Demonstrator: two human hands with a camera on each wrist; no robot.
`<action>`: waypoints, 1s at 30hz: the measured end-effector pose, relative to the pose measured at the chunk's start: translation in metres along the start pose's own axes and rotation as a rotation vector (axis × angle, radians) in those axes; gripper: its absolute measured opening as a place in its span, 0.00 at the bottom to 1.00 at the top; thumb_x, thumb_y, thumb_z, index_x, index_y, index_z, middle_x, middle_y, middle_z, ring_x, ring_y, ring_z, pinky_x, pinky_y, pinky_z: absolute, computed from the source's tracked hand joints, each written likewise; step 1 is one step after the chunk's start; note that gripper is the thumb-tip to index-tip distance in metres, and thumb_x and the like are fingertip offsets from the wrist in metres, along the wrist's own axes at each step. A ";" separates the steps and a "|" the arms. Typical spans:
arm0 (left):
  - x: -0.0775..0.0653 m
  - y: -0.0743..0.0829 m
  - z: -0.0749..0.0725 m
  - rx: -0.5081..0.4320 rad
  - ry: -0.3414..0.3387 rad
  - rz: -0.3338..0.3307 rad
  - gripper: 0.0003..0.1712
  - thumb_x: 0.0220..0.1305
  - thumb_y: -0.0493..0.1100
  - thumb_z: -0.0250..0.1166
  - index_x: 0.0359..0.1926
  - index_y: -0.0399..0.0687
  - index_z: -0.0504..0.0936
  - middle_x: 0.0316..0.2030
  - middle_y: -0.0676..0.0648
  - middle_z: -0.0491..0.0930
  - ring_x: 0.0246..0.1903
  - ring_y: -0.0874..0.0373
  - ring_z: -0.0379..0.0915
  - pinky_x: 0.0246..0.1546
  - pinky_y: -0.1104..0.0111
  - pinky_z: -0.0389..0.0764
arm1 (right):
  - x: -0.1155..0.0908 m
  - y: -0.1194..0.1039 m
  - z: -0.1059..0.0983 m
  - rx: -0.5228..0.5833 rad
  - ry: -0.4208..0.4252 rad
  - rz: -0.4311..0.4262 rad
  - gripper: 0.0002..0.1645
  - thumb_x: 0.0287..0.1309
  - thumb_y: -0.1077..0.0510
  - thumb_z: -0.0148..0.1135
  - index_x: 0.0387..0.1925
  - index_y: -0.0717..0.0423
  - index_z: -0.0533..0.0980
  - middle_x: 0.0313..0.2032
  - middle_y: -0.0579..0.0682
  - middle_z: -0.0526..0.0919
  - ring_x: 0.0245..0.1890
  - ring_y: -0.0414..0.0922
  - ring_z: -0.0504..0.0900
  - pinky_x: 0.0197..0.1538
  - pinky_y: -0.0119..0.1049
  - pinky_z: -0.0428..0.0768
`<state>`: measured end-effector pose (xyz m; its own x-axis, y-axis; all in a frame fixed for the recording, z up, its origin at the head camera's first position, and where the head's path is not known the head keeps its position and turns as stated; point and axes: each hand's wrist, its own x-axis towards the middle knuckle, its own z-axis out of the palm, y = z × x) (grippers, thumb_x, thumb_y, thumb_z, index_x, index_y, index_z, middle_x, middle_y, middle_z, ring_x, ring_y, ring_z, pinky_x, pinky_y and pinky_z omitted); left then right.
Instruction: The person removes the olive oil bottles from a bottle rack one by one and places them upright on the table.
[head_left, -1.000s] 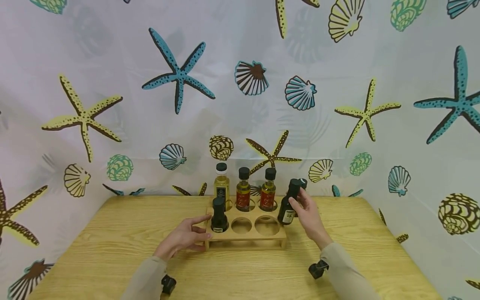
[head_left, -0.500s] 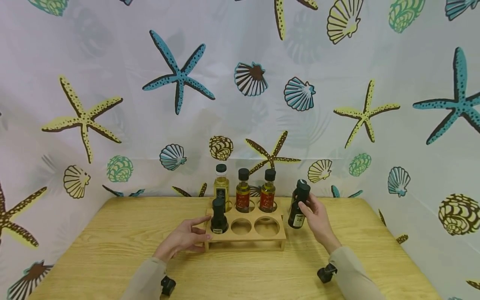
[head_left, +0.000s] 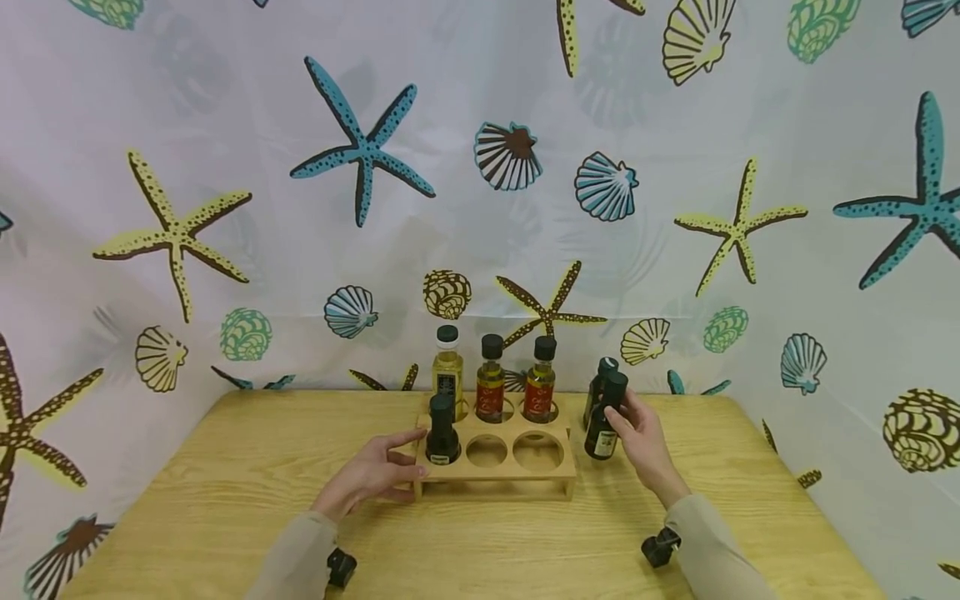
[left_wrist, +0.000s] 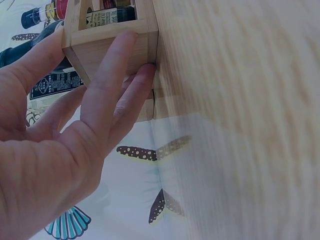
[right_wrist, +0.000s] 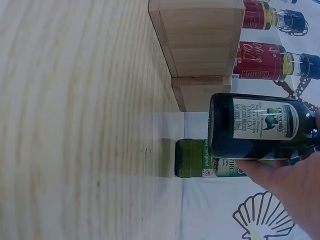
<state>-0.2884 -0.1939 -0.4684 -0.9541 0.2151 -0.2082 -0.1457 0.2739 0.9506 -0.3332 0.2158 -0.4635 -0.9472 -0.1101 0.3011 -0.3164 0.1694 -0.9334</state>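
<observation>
My right hand (head_left: 641, 442) grips a dark olive oil bottle (head_left: 602, 442) by its upper part, right of the wooden bottle rack (head_left: 495, 472). In the right wrist view this olive oil bottle (right_wrist: 265, 117) is upright with its label visible, and its base looks just above the table. My left hand (head_left: 371, 471) holds the rack's left end, with fingers along the end panel (left_wrist: 107, 50) in the left wrist view. A dark bottle (head_left: 442, 433) sits in the front left hole. Two front holes beside it show bare rims.
In the rack's back row stand a pale yellow oil bottle (head_left: 447, 375) and two red-labelled olive oil bottles (head_left: 491, 392). Behind the held bottle, a green bottle (right_wrist: 190, 158) stands on the table (head_left: 480, 550). A shell-patterned cloth (head_left: 480, 250) hangs behind the table.
My right hand has moved the olive oil bottle to the right and slightly nearer, away from the rack, and it is now more upright. The left hand stays at the rack's end.
</observation>
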 end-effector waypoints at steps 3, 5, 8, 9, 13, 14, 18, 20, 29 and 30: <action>0.001 0.000 0.000 -0.002 0.007 0.001 0.42 0.60 0.38 0.71 0.73 0.54 0.64 0.59 0.29 0.71 0.49 0.47 0.80 0.41 0.52 0.86 | 0.000 0.000 -0.002 0.001 0.002 0.007 0.33 0.72 0.56 0.53 0.75 0.52 0.58 0.71 0.57 0.64 0.68 0.52 0.66 0.63 0.32 0.74; 0.001 0.000 0.000 -0.005 0.006 0.001 0.42 0.60 0.38 0.71 0.73 0.54 0.64 0.59 0.29 0.71 0.49 0.47 0.80 0.42 0.52 0.86 | 0.000 0.000 -0.002 0.000 0.007 0.016 0.33 0.72 0.55 0.53 0.75 0.52 0.58 0.71 0.57 0.64 0.68 0.52 0.66 0.61 0.29 0.74; 0.000 0.000 0.000 -0.005 0.001 0.002 0.43 0.60 0.38 0.71 0.74 0.53 0.63 0.59 0.28 0.70 0.49 0.48 0.80 0.42 0.52 0.86 | 0.000 0.001 -0.004 0.000 0.009 0.033 0.34 0.73 0.56 0.53 0.75 0.53 0.57 0.71 0.58 0.64 0.68 0.52 0.66 0.63 0.33 0.73; 0.000 0.000 0.000 -0.006 -0.001 0.002 0.43 0.60 0.38 0.71 0.74 0.53 0.63 0.59 0.28 0.70 0.48 0.48 0.80 0.42 0.52 0.86 | -0.001 0.001 -0.004 -0.002 0.010 0.038 0.34 0.73 0.56 0.53 0.75 0.53 0.57 0.71 0.58 0.64 0.68 0.52 0.66 0.65 0.37 0.72; 0.000 -0.001 0.000 -0.008 0.001 0.003 0.43 0.60 0.38 0.71 0.74 0.53 0.63 0.59 0.28 0.70 0.48 0.48 0.80 0.42 0.53 0.86 | -0.001 0.001 -0.006 -0.011 0.010 0.049 0.34 0.73 0.55 0.52 0.75 0.53 0.55 0.71 0.59 0.63 0.69 0.54 0.64 0.70 0.52 0.66; 0.000 -0.001 0.000 -0.010 0.003 0.001 0.42 0.60 0.38 0.71 0.74 0.53 0.63 0.59 0.29 0.70 0.48 0.49 0.80 0.42 0.53 0.86 | -0.001 0.001 -0.007 -0.018 0.011 0.048 0.34 0.73 0.55 0.52 0.76 0.54 0.55 0.71 0.59 0.63 0.69 0.55 0.64 0.70 0.55 0.66; 0.000 -0.001 0.001 -0.011 0.009 -0.004 0.42 0.60 0.37 0.71 0.73 0.54 0.64 0.59 0.29 0.70 0.48 0.49 0.80 0.41 0.53 0.86 | -0.004 0.001 -0.009 -0.044 0.023 0.055 0.35 0.73 0.55 0.52 0.76 0.55 0.55 0.70 0.61 0.63 0.69 0.58 0.63 0.70 0.58 0.65; -0.001 -0.001 0.002 -0.011 0.004 -0.005 0.42 0.60 0.37 0.70 0.73 0.54 0.64 0.59 0.29 0.70 0.48 0.48 0.80 0.41 0.53 0.86 | -0.004 0.002 -0.011 -0.055 0.028 0.055 0.34 0.73 0.56 0.52 0.75 0.56 0.55 0.70 0.62 0.64 0.69 0.58 0.64 0.69 0.58 0.65; 0.001 -0.003 0.000 -0.023 -0.016 -0.016 0.42 0.62 0.37 0.69 0.74 0.53 0.61 0.60 0.27 0.68 0.47 0.47 0.80 0.42 0.53 0.86 | -0.002 0.007 -0.018 -0.051 0.023 0.097 0.36 0.74 0.57 0.51 0.76 0.57 0.51 0.71 0.63 0.61 0.71 0.58 0.61 0.72 0.57 0.62; 0.001 -0.003 0.000 -0.025 -0.013 -0.018 0.42 0.62 0.37 0.69 0.74 0.53 0.62 0.60 0.27 0.68 0.46 0.48 0.80 0.42 0.53 0.86 | -0.001 0.008 -0.019 -0.049 0.024 0.099 0.36 0.74 0.57 0.51 0.76 0.58 0.51 0.71 0.63 0.61 0.71 0.59 0.61 0.72 0.56 0.62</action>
<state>-0.2892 -0.1942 -0.4715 -0.9478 0.2228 -0.2279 -0.1692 0.2544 0.9522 -0.3355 0.2358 -0.4680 -0.9746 -0.0676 0.2133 -0.2232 0.2260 -0.9482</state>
